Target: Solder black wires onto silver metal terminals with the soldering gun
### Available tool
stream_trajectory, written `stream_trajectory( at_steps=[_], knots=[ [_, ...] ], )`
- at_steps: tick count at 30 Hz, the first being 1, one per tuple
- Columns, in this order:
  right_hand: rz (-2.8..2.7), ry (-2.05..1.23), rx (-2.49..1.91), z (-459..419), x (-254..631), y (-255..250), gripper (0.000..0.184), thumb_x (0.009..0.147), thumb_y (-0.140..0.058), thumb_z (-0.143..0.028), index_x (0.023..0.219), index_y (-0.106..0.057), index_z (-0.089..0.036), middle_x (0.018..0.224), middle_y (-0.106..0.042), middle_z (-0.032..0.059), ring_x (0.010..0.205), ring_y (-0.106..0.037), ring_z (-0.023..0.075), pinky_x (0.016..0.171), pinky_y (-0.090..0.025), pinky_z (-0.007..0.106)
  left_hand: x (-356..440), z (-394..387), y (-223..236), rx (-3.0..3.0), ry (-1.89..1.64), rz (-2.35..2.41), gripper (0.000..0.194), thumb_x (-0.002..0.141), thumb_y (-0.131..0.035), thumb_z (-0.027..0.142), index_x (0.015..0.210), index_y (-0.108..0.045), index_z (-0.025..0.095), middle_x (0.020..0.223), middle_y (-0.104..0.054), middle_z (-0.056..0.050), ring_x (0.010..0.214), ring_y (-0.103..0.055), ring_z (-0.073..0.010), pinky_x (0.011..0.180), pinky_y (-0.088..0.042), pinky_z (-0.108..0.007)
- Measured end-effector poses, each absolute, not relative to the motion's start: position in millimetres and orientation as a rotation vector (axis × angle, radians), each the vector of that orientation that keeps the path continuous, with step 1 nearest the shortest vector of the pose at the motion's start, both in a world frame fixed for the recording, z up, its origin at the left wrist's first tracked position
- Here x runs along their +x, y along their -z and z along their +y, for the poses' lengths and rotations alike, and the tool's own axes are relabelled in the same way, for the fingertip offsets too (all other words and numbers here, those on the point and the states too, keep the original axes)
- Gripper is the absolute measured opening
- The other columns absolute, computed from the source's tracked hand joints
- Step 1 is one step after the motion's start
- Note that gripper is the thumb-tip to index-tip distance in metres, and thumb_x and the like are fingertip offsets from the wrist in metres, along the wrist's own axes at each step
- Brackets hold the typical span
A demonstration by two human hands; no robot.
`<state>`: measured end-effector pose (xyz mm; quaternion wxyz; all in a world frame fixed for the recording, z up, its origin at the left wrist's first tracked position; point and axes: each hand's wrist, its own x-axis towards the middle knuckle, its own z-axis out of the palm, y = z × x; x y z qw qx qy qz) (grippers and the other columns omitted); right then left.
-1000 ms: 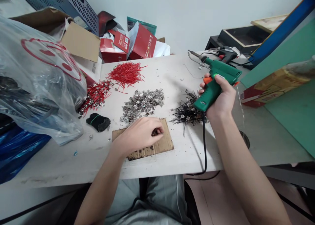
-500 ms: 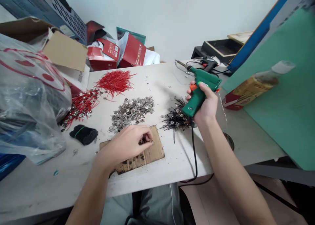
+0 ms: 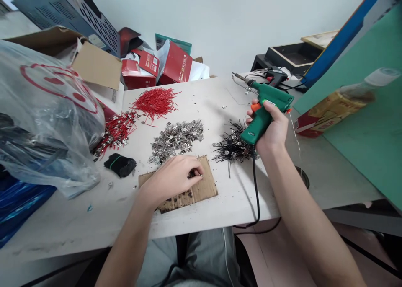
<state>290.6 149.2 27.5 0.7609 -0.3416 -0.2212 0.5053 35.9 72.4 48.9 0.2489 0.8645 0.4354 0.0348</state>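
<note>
Only the view shifted; left hand (image 3: 176, 174) curls over cardboard (image 3: 207, 184).

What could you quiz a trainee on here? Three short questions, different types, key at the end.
1. True or false: the left grip is over the cardboard piece.

2. Fill in: the bundle with a green band around it is ____ in color.

3. Short answer: what tool is in the right grip?

Key: 1. True. 2. Black. 3. A green soldering gun.
</note>
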Motion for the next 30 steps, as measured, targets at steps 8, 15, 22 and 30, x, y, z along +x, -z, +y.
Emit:
stream_trajectory(
  at_steps=[8,15,22,30],
  knots=[
    [-0.486,-1.096,-0.767,149.0,290.7,-26.9,0.01,0.078,-0.069,-0.03,0.082,-0.067,-0.021,0.092,-0.067,0.0013,0.066,-0.06,0.0115,0.05,-0.047,0.022,37.7,71.5,-47.2,2.352,-0.087,1.169,0.013,0.092,-0.06,0.023,0.09,-0.073,0.022,0.092,-0.074,0.0,0.082,-0.065,-0.017,0.077,-0.045,-0.031],
    [-0.478,-1.102,-0.745,148.8,291.0,-27.8,0.011,0.079,-0.068,-0.028,0.084,-0.066,-0.019,0.09,-0.066,0.0015,0.065,-0.06,0.0108,0.049,-0.045,0.021,38.5,72.0,-46.6,2.344,-0.087,1.164,0.012,0.091,-0.061,0.022,0.09,-0.073,0.022,0.091,-0.074,0.0,0.082,-0.065,-0.0167,0.076,-0.045,-0.03],
    [-0.501,-1.089,-0.74,149.8,291.2,-25.1,0.012,0.078,-0.07,-0.031,0.084,-0.068,-0.02,0.092,-0.067,0.001,0.066,-0.061,0.0113,0.05,-0.047,0.022,37.2,72.3,-44.2,2.362,-0.1,1.147,0.013,0.092,-0.061,0.023,0.09,-0.073,0.023,0.091,-0.074,0.0,0.082,-0.066,-0.0174,0.077,-0.045,-0.031],
    [-0.508,-1.098,-0.746,150.9,293.0,-24.3,0.009,0.08,-0.069,-0.03,0.082,-0.067,-0.022,0.093,-0.066,0.0008,0.068,-0.061,0.0113,0.052,-0.047,0.023,34.5,74.2,-40.9,2.417,-0.097,1.109,0.012,0.092,-0.06,0.023,0.092,-0.073,0.023,0.091,-0.074,0.0,0.082,-0.066,-0.0171,0.077,-0.044,-0.03]
  ],
)
